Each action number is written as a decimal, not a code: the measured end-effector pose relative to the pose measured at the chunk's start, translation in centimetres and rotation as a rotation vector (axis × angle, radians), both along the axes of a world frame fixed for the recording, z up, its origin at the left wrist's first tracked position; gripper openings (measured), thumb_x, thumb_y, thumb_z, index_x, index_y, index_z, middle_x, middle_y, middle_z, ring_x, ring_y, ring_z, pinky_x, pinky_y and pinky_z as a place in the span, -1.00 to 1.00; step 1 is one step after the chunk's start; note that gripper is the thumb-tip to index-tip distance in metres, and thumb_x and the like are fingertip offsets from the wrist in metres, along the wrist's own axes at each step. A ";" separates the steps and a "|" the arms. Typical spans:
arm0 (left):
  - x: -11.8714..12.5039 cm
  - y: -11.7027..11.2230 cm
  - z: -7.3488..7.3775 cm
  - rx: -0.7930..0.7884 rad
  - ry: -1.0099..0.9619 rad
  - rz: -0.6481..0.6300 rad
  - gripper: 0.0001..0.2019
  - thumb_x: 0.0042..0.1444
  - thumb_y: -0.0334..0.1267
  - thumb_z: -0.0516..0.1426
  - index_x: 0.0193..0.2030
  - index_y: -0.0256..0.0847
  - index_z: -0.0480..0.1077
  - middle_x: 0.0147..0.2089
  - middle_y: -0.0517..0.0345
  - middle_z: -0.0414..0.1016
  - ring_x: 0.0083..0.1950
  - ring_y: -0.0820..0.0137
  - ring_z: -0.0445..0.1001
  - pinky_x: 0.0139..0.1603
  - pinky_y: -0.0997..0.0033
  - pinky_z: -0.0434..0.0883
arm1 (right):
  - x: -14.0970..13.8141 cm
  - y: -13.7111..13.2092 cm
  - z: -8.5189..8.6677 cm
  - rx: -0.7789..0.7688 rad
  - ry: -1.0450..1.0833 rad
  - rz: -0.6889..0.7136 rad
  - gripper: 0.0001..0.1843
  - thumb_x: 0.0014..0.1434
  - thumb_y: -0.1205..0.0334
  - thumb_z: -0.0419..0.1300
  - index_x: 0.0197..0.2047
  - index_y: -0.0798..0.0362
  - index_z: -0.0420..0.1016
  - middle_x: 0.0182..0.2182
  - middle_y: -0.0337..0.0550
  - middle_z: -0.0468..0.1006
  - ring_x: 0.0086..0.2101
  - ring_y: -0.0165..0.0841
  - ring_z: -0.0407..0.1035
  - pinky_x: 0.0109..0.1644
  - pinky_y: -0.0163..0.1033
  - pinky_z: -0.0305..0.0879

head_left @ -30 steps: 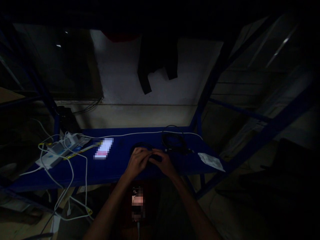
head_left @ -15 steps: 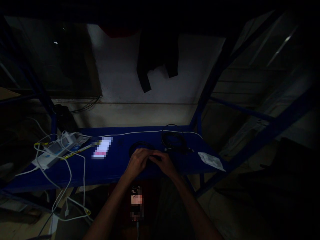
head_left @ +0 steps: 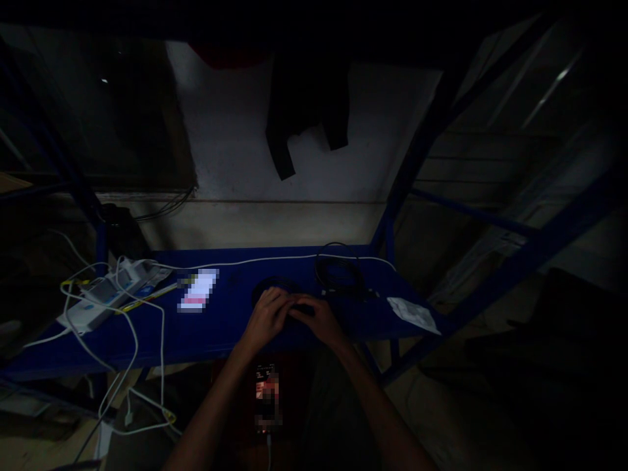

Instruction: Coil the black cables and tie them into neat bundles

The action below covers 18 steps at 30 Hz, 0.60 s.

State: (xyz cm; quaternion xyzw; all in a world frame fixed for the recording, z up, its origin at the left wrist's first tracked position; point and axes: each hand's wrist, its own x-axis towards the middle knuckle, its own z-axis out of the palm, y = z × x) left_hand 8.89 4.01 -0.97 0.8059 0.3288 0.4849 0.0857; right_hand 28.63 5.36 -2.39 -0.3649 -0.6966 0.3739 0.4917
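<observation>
In dim light, my left hand and my right hand meet over the front part of a blue shelf, their fingers bent and fingertips close together. A dark loop of black cable shows behind and left of my left hand, and its near part runs out of sight under the fingers. Both hands appear closed on this cable, though the exact grip is hidden. Just beyond my right hand lies another coil of black cable, apart from the fingers.
On the left sits a power strip with tangled white cords. A lit phone lies beside it. A crumpled white packet rests at the right. Below the shelf edge is another phone. Dark clothing hangs behind.
The fingers have shifted slightly at the cable, the hands staying together. The whole view has moved a little; the objects on the shelf stay where they were.
</observation>
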 end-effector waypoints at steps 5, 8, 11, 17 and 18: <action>0.1 0.0 0.1 -0.024 -0.046 -0.033 -0.82 0.50 -0.27 0.09 0.02 -0.14 0.55 -0.07 0.00 0.65 -0.02 0.22 0.57 0.08 0.09 0.48 | -0.1 -0.2 0.4 0.001 -0.022 -0.010 -0.84 0.20 0.02 0.44 -0.21 -0.10 0.71 -0.09 -0.13 0.74 -0.03 -0.13 0.61 0.20 0.03 0.43; 0.0 -0.1 0.2 -0.049 -0.063 -0.026 -0.82 0.50 -0.27 0.09 0.01 -0.14 0.54 -0.08 0.00 0.65 -0.04 0.22 0.58 0.06 0.11 0.49 | -0.1 -0.3 0.5 -0.001 -0.026 -0.002 -0.83 0.20 0.01 0.44 -0.20 -0.11 0.72 -0.09 -0.13 0.74 -0.02 -0.12 0.61 0.20 0.03 0.43; 0.1 -0.2 0.2 -0.052 -0.063 -0.018 -0.83 0.50 -0.28 0.09 0.01 -0.15 0.53 -0.10 0.00 0.64 -0.05 0.23 0.57 0.04 0.13 0.48 | -0.1 -0.3 0.3 -0.003 -0.037 -0.005 -0.81 0.18 0.00 0.46 -0.20 -0.11 0.72 -0.09 -0.13 0.74 -0.02 -0.13 0.60 0.20 0.01 0.42; 0.1 -0.2 0.2 -0.068 -0.054 -0.022 -0.85 0.50 -0.27 0.09 -0.01 -0.16 0.50 -0.10 0.01 0.62 -0.05 0.24 0.54 0.05 0.17 0.46 | 0.0 0.1 -0.3 0.013 -0.024 0.003 -0.80 0.17 -0.01 0.47 -0.27 -0.07 0.71 -0.11 -0.10 0.74 -0.03 -0.14 0.60 0.18 -0.02 0.43; 0.1 -0.2 0.2 -0.074 -0.055 -0.023 -0.86 0.49 -0.26 0.10 -0.01 -0.16 0.49 -0.10 0.01 0.61 -0.04 0.24 0.54 0.05 0.18 0.46 | 0.0 0.2 -0.3 0.017 -0.025 0.004 -0.79 0.17 -0.01 0.46 -0.29 -0.06 0.70 -0.11 -0.10 0.74 -0.04 -0.15 0.60 0.18 -0.02 0.43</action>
